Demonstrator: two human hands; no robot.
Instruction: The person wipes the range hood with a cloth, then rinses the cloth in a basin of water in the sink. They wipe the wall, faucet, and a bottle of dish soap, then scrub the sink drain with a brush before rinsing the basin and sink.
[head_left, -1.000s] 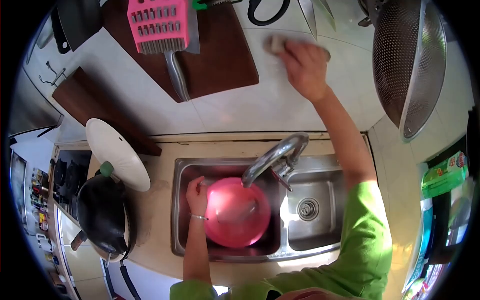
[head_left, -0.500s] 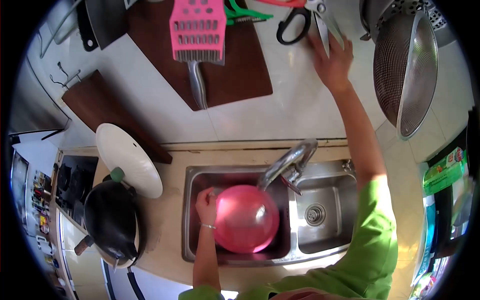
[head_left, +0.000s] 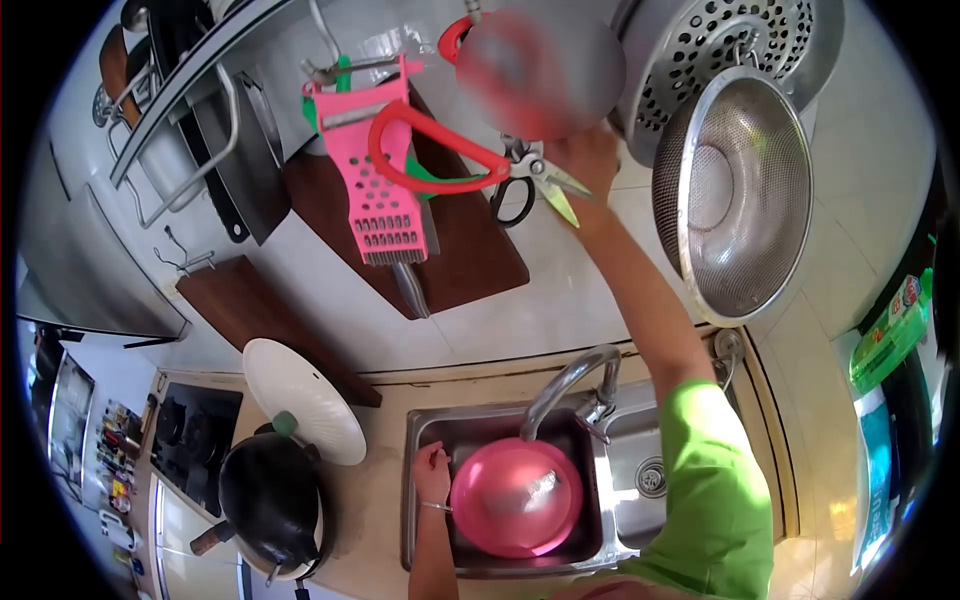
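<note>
My left hand (head_left: 432,468) is curled beside the left rim of a pink basin (head_left: 516,500), which sits in the left bowl of the steel sink (head_left: 411,520). Whatever its fingers hold, if anything, is hidden. My right hand (head_left: 588,165) is raised high at the lower edge of a blurred grey round object (head_left: 560,75) with a red smear across it. That object hides its fingertips, so its grip cannot be made out. Red-handled scissors (head_left: 440,140) and black-handled scissors (head_left: 515,200) hang just left of and in front of this hand.
A pink grater (head_left: 375,180) hangs before a brown cutting board (head_left: 480,265). At the upper right hang a mesh strainer (head_left: 745,200) and a perforated steel pan (head_left: 720,50). A curved faucet (head_left: 570,375) rises behind the sink. A white lid (head_left: 300,390) and black wok (head_left: 268,495) are at left.
The view has tilted upward, bringing more hanging tools and the blurred grey object into sight. My right hand has moved higher, up to that object. My left hand stays by the basin.
</note>
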